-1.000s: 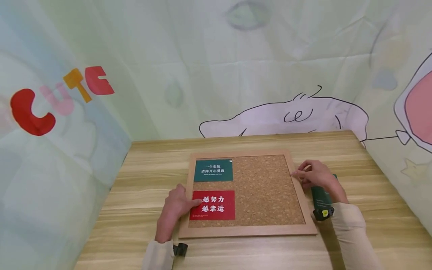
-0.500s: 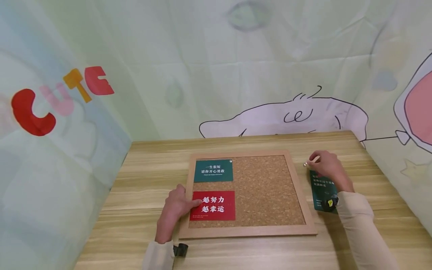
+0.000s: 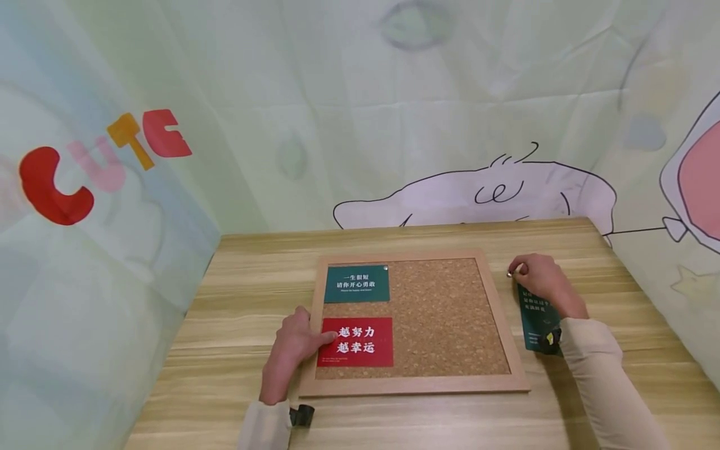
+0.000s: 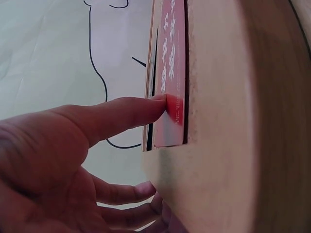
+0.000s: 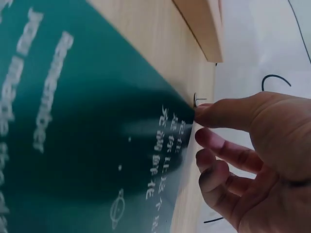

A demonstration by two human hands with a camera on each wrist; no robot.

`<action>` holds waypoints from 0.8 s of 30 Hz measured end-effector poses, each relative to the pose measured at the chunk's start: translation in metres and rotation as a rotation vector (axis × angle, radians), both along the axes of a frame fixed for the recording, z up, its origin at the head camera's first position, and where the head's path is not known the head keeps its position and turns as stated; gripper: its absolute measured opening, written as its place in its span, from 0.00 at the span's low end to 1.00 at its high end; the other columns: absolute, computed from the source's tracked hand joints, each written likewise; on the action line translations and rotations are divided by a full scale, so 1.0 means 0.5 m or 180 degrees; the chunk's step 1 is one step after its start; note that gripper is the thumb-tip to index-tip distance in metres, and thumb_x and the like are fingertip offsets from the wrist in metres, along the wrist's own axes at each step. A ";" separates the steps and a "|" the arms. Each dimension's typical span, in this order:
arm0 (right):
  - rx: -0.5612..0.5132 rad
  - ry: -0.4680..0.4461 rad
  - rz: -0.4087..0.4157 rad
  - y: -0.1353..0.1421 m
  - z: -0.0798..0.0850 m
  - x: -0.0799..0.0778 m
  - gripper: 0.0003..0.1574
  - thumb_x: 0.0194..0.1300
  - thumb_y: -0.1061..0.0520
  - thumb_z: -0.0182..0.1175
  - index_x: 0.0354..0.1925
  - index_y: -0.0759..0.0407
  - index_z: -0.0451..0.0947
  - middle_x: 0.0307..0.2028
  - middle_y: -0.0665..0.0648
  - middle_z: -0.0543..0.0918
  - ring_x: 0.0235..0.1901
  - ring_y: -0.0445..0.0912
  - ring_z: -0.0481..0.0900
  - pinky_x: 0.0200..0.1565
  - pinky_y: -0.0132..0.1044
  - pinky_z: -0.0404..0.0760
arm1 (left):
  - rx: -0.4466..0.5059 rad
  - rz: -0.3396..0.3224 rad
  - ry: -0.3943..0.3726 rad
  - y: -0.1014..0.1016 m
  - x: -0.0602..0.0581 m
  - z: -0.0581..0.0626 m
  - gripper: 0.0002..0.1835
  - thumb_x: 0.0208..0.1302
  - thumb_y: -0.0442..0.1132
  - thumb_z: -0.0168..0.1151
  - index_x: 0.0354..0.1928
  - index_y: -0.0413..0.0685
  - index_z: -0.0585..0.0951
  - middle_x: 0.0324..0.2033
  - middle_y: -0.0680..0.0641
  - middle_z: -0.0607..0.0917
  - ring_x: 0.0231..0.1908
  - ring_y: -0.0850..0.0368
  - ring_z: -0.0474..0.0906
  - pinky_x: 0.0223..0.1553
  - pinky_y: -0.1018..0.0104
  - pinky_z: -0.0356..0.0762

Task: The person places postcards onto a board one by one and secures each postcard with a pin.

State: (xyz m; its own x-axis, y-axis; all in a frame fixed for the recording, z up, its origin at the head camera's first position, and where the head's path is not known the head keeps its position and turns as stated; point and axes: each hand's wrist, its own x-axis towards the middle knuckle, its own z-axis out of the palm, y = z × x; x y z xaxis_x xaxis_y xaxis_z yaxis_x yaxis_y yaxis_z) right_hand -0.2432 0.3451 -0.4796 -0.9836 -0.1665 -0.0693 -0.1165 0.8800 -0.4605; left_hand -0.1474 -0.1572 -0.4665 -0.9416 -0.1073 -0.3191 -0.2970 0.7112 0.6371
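My left hand [image 3: 294,342] grips the left side of the framed cork board [image 3: 444,312]. Its thumb lies across the frame and presses on the red card [image 3: 365,357]; the other fingers rest at the frame's outer side, as the left wrist view shows. To the right of the board, my right hand [image 3: 544,278] reaches down to a small metal thumbtack [image 5: 196,100] on the table. The tack's point sticks up. My thumb tip is right at the tack's head, with the index fingertip slightly apart from it. Under this hand lies a dark green card [image 3: 533,328], partly covered.
Another green card [image 3: 349,294] is on the board's upper left, with a tack [image 3: 385,268] at its top right corner. Bare cork fills the board's right half. The wooden table [image 3: 259,269] ends at a printed cloth backdrop [image 3: 281,125].
My right hand has moved right from the board's right frame edge to beyond it, above the loose green card, and stops at the tack. The left hand has stayed in place.
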 end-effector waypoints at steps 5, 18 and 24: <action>0.0123 0.0042 0.0110 0.002 -0.001 -0.008 0.05 0.67 0.64 0.63 0.40 0.64 0.84 0.31 0.58 0.80 0.32 0.53 0.75 0.34 0.46 0.76 | -0.0013 -0.0020 -0.0005 0.000 -0.001 0.000 0.33 0.59 0.43 0.78 0.55 0.32 0.69 0.41 0.38 0.80 0.40 0.45 0.84 0.39 0.53 0.88; 0.0345 0.0094 0.0244 -0.005 -0.007 -0.020 0.05 0.64 0.63 0.63 0.35 0.67 0.78 0.30 0.59 0.80 0.30 0.52 0.76 0.36 0.51 0.79 | -0.0028 -0.0049 0.0001 -0.002 -0.003 -0.004 0.34 0.59 0.44 0.79 0.56 0.32 0.69 0.40 0.38 0.80 0.40 0.45 0.84 0.38 0.53 0.88; 0.0408 0.0113 0.0239 0.000 -0.011 -0.021 0.06 0.63 0.62 0.62 0.33 0.65 0.75 0.28 0.58 0.77 0.28 0.52 0.74 0.33 0.48 0.77 | -0.0009 -0.0034 0.0010 -0.003 -0.002 -0.005 0.34 0.59 0.43 0.78 0.56 0.32 0.69 0.41 0.37 0.79 0.41 0.44 0.84 0.39 0.53 0.88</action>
State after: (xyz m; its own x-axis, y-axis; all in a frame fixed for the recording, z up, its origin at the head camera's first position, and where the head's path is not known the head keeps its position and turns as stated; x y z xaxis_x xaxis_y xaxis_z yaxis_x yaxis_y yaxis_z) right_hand -0.2537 0.3452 -0.4849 -0.9709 -0.2318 -0.0600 -0.1985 0.9195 -0.3393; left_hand -0.1483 -0.1585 -0.4690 -0.9437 -0.0982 -0.3158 -0.2873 0.7163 0.6360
